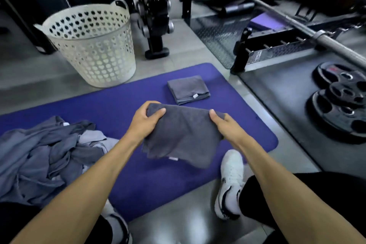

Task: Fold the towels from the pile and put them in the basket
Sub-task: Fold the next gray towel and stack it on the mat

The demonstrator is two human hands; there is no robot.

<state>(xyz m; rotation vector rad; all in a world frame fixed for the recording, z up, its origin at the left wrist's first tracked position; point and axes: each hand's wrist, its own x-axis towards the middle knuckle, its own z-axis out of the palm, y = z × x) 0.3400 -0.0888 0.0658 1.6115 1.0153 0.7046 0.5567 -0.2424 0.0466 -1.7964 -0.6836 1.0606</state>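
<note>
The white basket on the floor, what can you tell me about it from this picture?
The basket is a whitish, plastic-looking tub, wider at the rim than at the base, its wall pierced all round with rows of small holes. A looped handle shows at the far rim. It stands upright on the grey floor, just beyond the purple mat's far edge. No towels are visible inside.

So the mat (126, 105) lay across the floor right in front of the person, with the basket (95, 45) standing off it, just past its far left edge. A folded towel (188, 89) sat on the mat toward the far side, right of the basket. The pile of towels (43, 152) was heaped at near left, partly on the mat. Both hands, left hand (144, 121) and right hand (223, 125), held a towel (182, 136) up over the mat's middle, nearer than the folded one. Weight plates (340, 101) lay well off to the right, the barbell (287, 18) behind them.
</note>
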